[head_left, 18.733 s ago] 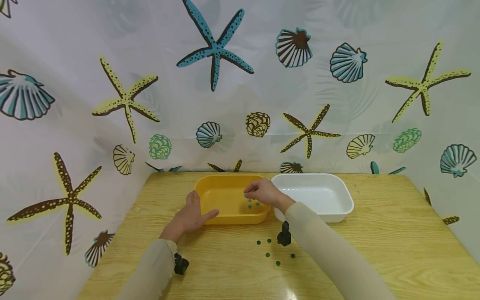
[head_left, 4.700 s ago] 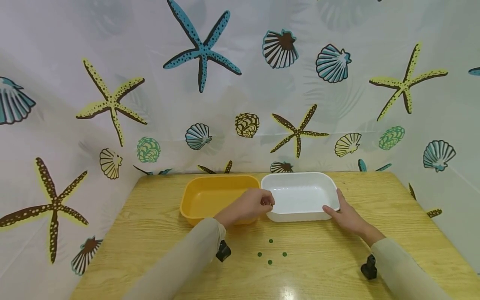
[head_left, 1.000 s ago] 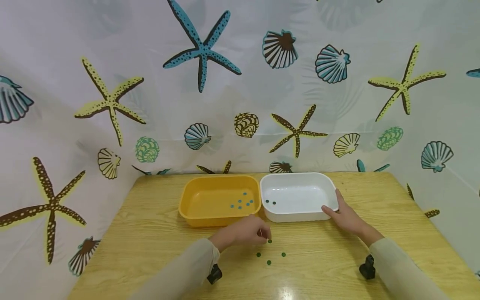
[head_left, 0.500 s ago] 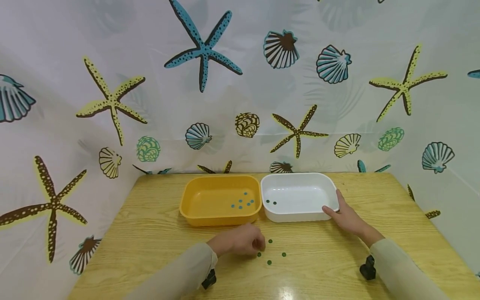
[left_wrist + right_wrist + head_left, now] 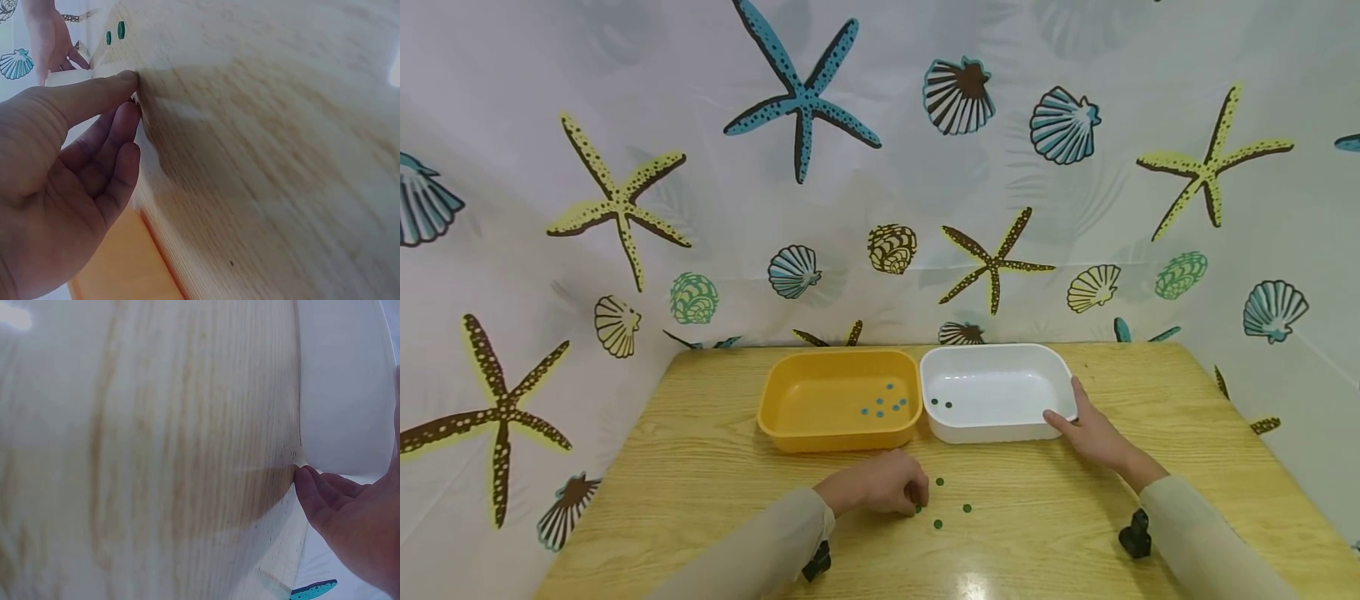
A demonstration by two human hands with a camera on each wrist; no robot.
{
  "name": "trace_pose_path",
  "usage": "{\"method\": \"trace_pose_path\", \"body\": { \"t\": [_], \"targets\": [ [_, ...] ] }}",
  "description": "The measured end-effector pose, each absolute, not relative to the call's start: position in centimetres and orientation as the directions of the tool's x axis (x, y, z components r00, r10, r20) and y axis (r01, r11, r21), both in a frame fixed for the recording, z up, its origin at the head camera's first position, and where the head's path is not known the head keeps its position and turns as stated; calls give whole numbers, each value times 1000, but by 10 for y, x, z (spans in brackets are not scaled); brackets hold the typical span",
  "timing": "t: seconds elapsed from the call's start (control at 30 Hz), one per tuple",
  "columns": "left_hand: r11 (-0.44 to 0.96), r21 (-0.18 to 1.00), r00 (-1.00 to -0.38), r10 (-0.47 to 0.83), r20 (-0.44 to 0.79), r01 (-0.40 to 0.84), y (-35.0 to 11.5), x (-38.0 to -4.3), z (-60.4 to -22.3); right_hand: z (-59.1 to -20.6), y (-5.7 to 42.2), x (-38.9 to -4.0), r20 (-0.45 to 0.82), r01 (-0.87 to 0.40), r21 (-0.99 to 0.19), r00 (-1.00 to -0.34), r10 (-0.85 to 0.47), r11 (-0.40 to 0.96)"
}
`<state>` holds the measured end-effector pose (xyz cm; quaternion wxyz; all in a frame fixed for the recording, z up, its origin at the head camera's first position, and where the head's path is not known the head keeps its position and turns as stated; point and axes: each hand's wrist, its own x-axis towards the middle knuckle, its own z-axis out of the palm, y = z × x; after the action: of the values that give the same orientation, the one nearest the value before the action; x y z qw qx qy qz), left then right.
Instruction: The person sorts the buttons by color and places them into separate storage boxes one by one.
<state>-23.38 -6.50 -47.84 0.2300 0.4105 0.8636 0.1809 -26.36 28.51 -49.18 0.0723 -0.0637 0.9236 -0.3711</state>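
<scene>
While the left hand (image 5: 895, 483) is down on the wood-grain table (image 5: 700, 483), its fingers curled with thumb and forefinger almost meeting, the nine o'clock green disc (image 5: 918, 508) sits right at the fingertips; disc partly hidden, so can't tell if it's pinched yet. Right hand (image 5: 1093, 429) lies with fingers fairly straight and thumb spread, touching the white tray (image 5: 992, 434) at its four o'clock corner.

Risks: disc is thin and low, so fingertips could skid off or shove it sideways; a loose pinch could drop it short of a tray. Knuckles could also bump the twelve o'clock disc (image 5: 940, 482). If it's meant to join its match, the yellow tray (image 5: 838, 442), toward eleven o'clock with six blue discs (image 5: 880, 402) in it, would be the wrong drop.

Looks: dark green, small, round, flat; others lie at three (image 5: 967, 508) and six (image 5: 937, 524) o'clock, two more inside the white tray, nine o'clock end.
</scene>
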Motion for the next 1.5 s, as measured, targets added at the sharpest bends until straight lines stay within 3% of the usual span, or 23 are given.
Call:
{"method": "trace_pose_path", "body": {
  "t": [0.33,0.83,1.5],
  "targets": [
    [575,528,-550,804,-224,625,-68,-236,-481,-493,286,-265,-85,-67,-692,-981,-173,719],
    [594,608,-593,769,-238,527,-74,-240,-488,-494,287,-266,-84,-70,-698,-980,-178,712],
    [601,588,-618,758,-206,541,-74,-236,-491,-496,288,-266,-85,-66,-698,-981,-174,713]
  ]
}}
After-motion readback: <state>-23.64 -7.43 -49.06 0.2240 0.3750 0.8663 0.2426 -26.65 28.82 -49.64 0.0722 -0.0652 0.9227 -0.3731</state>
